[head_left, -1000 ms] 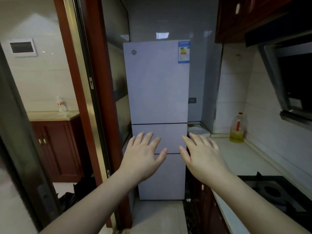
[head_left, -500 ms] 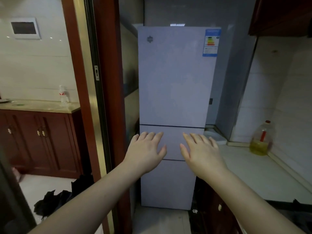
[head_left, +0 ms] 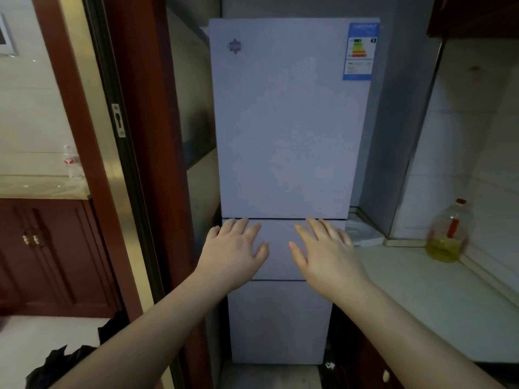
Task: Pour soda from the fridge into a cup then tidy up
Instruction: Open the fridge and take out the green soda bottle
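Head view shows your left hand (head_left: 234, 249) and right hand (head_left: 327, 252) spread flat, holding nothing, raised before the closed fridge (head_left: 286, 130). Any soda is presumably inside, unseen. Pull the wrong door and you may miss it; the counter (head_left: 415, 299) crowds your right.

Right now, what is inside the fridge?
Nothing inside can be seen: all three doors of the fridge are closed. Both the left hand and the right hand are held open in front of the middle door, gripping nothing. No soda is visible.
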Motion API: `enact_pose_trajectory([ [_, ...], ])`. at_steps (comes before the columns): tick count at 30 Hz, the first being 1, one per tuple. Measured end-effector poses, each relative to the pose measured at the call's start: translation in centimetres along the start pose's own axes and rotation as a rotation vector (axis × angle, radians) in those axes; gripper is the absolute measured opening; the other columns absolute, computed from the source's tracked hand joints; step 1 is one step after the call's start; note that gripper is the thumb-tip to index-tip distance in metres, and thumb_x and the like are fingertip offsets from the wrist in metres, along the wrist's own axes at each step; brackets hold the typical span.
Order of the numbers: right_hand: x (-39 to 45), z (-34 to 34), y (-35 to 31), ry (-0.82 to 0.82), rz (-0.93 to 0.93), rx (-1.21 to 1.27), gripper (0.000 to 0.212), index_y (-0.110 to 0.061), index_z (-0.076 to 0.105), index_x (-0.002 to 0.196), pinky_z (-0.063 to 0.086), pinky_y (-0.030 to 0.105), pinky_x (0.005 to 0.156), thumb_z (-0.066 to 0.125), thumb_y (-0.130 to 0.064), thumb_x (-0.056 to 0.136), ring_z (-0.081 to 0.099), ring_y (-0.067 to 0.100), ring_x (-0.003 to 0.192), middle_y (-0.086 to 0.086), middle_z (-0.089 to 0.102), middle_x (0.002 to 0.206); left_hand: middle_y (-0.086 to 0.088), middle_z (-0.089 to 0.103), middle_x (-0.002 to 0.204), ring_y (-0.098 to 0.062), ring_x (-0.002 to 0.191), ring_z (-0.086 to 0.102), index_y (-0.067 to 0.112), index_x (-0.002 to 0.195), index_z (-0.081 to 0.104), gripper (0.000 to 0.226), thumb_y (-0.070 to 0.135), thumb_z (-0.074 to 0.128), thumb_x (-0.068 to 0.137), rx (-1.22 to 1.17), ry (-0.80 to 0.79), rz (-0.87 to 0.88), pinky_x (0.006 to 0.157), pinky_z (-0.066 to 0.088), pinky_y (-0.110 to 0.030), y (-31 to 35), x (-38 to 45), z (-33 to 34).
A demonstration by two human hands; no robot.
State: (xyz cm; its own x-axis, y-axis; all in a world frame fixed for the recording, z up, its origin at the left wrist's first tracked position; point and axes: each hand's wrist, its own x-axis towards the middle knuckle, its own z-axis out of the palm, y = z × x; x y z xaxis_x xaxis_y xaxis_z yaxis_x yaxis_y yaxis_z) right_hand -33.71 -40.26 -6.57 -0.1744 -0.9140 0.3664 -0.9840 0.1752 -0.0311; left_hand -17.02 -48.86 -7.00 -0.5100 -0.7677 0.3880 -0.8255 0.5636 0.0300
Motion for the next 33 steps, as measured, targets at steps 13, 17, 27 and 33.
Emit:
enact_pose_trajectory([
  [13,15.4,6.4,6.7,-0.038,-0.137,0.038,0.055,-0.025,0.018,0.151,0.014,0.04,0.116,0.02,-0.049,0.1,0.018,0.021,0.142,0.001,0.022,0.156,0.004,0.031,0.155,-0.018,0.142,0.026,0.03,0.152,0.022,0.058,0.053,0.026,0.099,0.051,-0.008,-0.134,0.112,0.025,-0.041,-0.7,14.5,5.4],
  [17,18.7,8.6,7.0,-0.043,-0.173,0.061,0.055,-0.024,0.021,0.15,0.016,0.04,0.115,0.021,-0.047,0.101,0.021,0.022,0.141,0.002,0.026,0.155,0.004,0.032,0.155,-0.018,0.142,0.027,0.028,0.152,0.022,0.06,0.054,0.026,0.099,0.084,-0.026,-0.174,0.113,0.024,-0.041,-1.7,16.8,6.9],
  [27,27.4,12.9,4.8,-0.031,-0.209,0.123,0.061,-0.024,0.03,0.148,0.022,0.042,0.112,0.014,-0.052,0.097,0.027,0.024,0.14,0.004,0.033,0.152,0.002,0.03,0.155,-0.021,0.141,0.027,0.027,0.15,0.024,0.059,0.054,0.028,0.097,0.087,-0.039,-0.256,0.11,0.029,-0.046,-7.1,22.4,11.0],
  [33,32.6,14.8,2.2,-0.069,-0.228,0.113,0.053,-0.028,0.02,0.151,0.014,0.039,0.115,0.023,-0.046,0.1,0.018,0.02,0.143,0.0,0.022,0.157,-0.001,0.028,0.156,-0.022,0.141,0.028,0.027,0.15,0.023,0.059,0.054,0.028,0.098,0.08,-0.035,-0.252,0.111,0.027,-0.045,-11.9,26.3,13.8],
])
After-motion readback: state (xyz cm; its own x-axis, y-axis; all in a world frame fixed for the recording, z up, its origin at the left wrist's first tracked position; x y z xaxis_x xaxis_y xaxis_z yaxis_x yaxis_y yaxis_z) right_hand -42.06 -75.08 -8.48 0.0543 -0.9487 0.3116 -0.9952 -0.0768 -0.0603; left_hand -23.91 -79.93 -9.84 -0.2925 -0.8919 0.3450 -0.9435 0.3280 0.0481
